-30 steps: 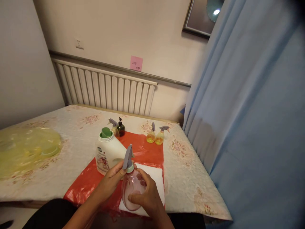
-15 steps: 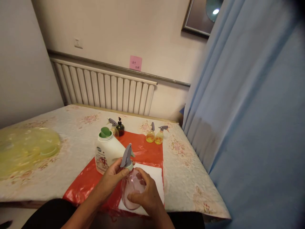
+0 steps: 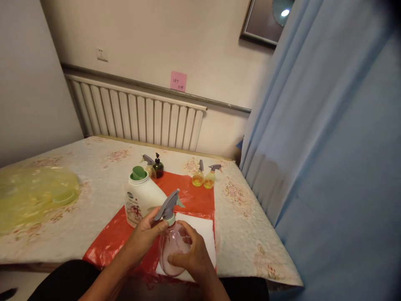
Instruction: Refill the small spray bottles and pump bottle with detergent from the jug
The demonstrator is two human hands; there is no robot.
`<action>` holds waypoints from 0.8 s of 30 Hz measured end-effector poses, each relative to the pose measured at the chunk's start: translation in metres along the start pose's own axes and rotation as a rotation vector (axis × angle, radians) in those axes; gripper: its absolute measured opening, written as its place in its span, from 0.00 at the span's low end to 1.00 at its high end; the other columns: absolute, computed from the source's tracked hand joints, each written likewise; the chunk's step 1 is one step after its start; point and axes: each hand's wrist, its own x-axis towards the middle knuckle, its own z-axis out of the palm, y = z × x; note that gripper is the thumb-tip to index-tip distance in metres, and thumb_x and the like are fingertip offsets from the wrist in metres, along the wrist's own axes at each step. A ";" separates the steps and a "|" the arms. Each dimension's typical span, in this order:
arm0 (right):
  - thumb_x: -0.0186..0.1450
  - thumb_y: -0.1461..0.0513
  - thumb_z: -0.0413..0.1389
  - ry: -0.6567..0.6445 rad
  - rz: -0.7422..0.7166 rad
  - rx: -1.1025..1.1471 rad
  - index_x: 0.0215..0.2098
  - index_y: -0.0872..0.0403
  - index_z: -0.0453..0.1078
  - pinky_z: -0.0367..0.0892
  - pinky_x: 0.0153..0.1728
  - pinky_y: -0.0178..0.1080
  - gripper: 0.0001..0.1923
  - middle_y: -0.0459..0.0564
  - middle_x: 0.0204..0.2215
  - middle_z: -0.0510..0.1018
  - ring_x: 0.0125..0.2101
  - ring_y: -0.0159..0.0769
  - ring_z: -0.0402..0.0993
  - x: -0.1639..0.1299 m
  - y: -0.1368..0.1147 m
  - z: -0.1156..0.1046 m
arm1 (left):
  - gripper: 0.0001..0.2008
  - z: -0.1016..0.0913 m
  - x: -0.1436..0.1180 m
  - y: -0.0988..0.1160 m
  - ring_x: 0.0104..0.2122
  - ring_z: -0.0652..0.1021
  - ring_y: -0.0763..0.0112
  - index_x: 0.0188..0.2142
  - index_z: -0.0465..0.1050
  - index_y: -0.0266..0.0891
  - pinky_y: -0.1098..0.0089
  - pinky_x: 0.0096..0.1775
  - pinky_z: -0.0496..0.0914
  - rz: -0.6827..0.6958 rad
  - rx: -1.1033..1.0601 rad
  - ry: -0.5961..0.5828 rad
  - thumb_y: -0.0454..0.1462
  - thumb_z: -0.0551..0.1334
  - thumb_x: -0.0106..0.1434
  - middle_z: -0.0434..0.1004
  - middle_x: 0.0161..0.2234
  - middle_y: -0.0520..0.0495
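Observation:
Both hands are on a clear pinkish spray bottle point(image 3: 172, 246) with a grey trigger head point(image 3: 169, 205) and a pale green collar. My left hand point(image 3: 145, 234) grips it at the collar, thumb in front. Around the body of the bottle, my right hand point(image 3: 192, 251) is closed from the right side. The bottle is upright, above a white pad point(image 3: 202, 234) on a red plastic sheet point(image 3: 188, 194). Just left of it stands a large white detergent bottle point(image 3: 140, 198) with a green cup point(image 3: 138, 172) in its mouth.
Farther back stand two spray bottles with yellow liquid point(image 3: 197, 179) point(image 3: 209, 180), a dark pump bottle point(image 3: 158, 168) and another spray bottle point(image 3: 149, 165). A yellow transparent plastic thing point(image 3: 37, 194) lies at left. A blue curtain point(image 3: 313, 146) hangs along the right edge.
The grey trigger head has turned on the bottle, its nozzle swinging to the right. My left fingers have shifted slightly with it. My right hand keeps its hold on the body.

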 end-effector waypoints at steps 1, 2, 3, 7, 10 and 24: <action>0.38 0.71 0.67 0.000 -0.001 0.008 0.57 0.54 0.73 0.66 0.52 0.46 0.45 0.53 0.48 0.78 0.50 0.51 0.73 0.000 0.001 0.000 | 0.24 0.000 0.000 -0.001 0.44 0.76 0.63 0.54 0.75 0.45 0.68 0.47 0.69 -0.001 -0.006 0.000 0.43 0.71 0.58 0.81 0.42 0.51; 0.38 0.71 0.67 0.002 -0.002 0.018 0.57 0.53 0.73 0.66 0.52 0.46 0.45 0.53 0.47 0.78 0.49 0.51 0.73 0.000 0.001 0.001 | 0.24 -0.001 0.001 -0.002 0.43 0.77 0.64 0.54 0.75 0.45 0.69 0.46 0.70 0.000 -0.009 -0.005 0.43 0.71 0.59 0.81 0.42 0.51; 0.38 0.71 0.67 0.004 -0.004 0.027 0.56 0.53 0.73 0.67 0.51 0.46 0.44 0.52 0.47 0.78 0.49 0.50 0.73 0.000 0.002 0.001 | 0.22 -0.002 0.001 -0.003 0.42 0.77 0.65 0.53 0.76 0.46 0.69 0.45 0.70 0.000 -0.011 -0.016 0.43 0.70 0.59 0.81 0.42 0.51; 0.38 0.71 0.67 0.004 0.007 0.035 0.56 0.53 0.74 0.68 0.50 0.45 0.44 0.51 0.45 0.79 0.48 0.49 0.73 0.000 0.005 0.001 | 0.19 -0.007 0.002 -0.004 0.42 0.78 0.64 0.49 0.78 0.45 0.69 0.44 0.70 -0.010 -0.019 -0.079 0.44 0.70 0.59 0.82 0.42 0.50; 0.38 0.70 0.67 -0.015 0.017 0.041 0.57 0.54 0.72 0.67 0.51 0.45 0.45 0.51 0.45 0.78 0.48 0.49 0.73 0.002 0.008 0.001 | 0.18 -0.006 0.001 -0.001 0.43 0.78 0.61 0.48 0.78 0.44 0.67 0.46 0.70 -0.022 -0.016 -0.104 0.45 0.70 0.59 0.83 0.41 0.49; 0.39 0.69 0.66 -0.016 0.023 0.019 0.58 0.54 0.72 0.66 0.52 0.45 0.45 0.52 0.48 0.79 0.49 0.49 0.73 -0.002 -0.001 -0.001 | 0.21 0.007 -0.002 0.003 0.42 0.78 0.61 0.51 0.77 0.41 0.66 0.45 0.71 -0.006 -0.059 -0.016 0.46 0.69 0.59 0.83 0.41 0.46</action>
